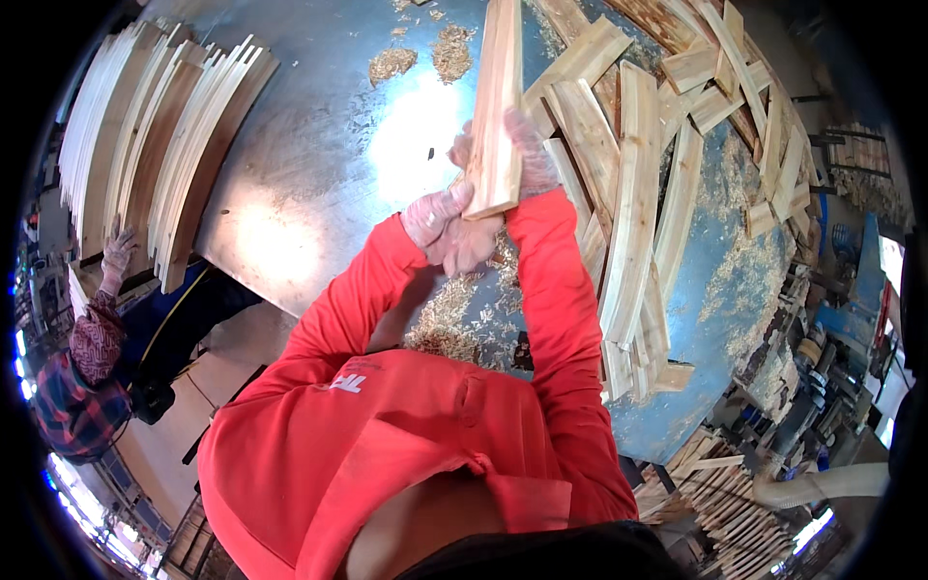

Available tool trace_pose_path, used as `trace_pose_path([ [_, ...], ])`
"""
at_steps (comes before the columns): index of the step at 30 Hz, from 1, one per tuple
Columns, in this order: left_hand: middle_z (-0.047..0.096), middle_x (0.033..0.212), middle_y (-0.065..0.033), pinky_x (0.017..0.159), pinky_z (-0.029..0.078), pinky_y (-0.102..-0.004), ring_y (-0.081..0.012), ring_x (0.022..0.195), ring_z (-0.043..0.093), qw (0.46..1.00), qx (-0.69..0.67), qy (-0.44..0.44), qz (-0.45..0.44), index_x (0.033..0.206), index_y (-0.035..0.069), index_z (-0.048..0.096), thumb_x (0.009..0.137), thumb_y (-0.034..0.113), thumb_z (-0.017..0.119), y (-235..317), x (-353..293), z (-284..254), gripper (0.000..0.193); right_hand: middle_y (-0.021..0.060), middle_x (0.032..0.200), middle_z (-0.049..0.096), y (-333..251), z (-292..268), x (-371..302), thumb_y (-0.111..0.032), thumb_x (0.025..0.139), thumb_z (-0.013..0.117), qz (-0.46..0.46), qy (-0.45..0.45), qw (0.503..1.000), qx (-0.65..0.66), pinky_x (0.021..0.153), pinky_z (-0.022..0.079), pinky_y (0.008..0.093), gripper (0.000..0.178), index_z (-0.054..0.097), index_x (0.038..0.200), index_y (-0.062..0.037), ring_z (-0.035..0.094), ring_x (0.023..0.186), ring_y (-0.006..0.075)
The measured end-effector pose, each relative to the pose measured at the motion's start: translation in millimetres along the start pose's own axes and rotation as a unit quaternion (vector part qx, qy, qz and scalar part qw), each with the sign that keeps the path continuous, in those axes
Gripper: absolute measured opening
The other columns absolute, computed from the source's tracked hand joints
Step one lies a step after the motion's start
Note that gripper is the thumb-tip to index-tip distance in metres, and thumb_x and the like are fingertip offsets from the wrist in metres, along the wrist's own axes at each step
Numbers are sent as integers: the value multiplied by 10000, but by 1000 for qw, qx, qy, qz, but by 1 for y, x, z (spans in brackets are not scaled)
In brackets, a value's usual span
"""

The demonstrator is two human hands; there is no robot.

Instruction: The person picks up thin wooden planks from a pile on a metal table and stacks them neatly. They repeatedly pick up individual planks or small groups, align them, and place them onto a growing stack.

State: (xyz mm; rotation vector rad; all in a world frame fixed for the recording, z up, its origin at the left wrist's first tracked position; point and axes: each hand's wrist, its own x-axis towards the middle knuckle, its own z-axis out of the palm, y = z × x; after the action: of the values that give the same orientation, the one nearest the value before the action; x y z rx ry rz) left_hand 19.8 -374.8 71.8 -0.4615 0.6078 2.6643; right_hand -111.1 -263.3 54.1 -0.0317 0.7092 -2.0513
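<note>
A long, pale wooden board [496, 116] with reddish streaks is held over the metal table, pointing away from me. My left hand [447, 224], in a thin see-through glove, grips the board's near end from the left, with fingers partly under it. My right hand [532, 159], gloved likewise, clasps the board's right side a little farther up. Some of its fingertips show past the left edge. Right of my right hand lies a loose heap of boards, with one long board [633, 184] on top.
Stacked boards [179, 145] stand along the left side of the metal table [319, 174]. Beside them a co-worker in a plaid shirt [82, 391] has a gloved hand [118, 256] at the stack. Wood shavings [449, 329] lie near my chest. More wood strips [735, 512] are piled at lower right.
</note>
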Motion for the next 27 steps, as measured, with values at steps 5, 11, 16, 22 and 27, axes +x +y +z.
trace_pose_path([
  [5,675,981,-138,800,528,-353,-231,877,649,982,86,165,38,1086,-29,617,984,491,413,6,-29,-30,567,178,1104,615,39,27,-22,-448,826,699,-92,244,831,-492,788,508,431,796,353,1431,-63,636,944,277],
  [11,668,1024,-145,847,549,-394,-220,946,657,968,157,190,54,1154,-27,596,896,226,645,8,-32,-41,365,219,1306,530,43,31,-104,-328,873,657,-233,213,652,-690,993,424,415,624,431,1400,-82,535,1187,350],
  [16,669,1070,-99,806,547,-340,-199,905,658,860,463,169,131,1116,-4,641,879,141,644,36,-88,-101,278,272,1450,339,-3,-35,-216,-579,720,707,3,470,267,-841,1094,302,468,1040,208,1499,-103,353,1341,390],
  [22,711,922,-121,781,517,-327,-222,915,674,619,622,475,-65,1128,115,672,826,327,611,52,-191,-148,374,249,1446,355,-37,-61,-241,-474,724,737,90,415,344,-837,1088,315,441,969,263,1480,-98,369,1332,376],
  [27,594,1201,-244,959,438,-457,-415,1115,566,444,716,521,-138,1248,63,527,844,476,574,30,-227,-167,580,185,1259,561,-58,-61,-264,-202,765,756,-53,402,705,-581,953,446,341,671,476,1355,-44,549,1158,289],
])
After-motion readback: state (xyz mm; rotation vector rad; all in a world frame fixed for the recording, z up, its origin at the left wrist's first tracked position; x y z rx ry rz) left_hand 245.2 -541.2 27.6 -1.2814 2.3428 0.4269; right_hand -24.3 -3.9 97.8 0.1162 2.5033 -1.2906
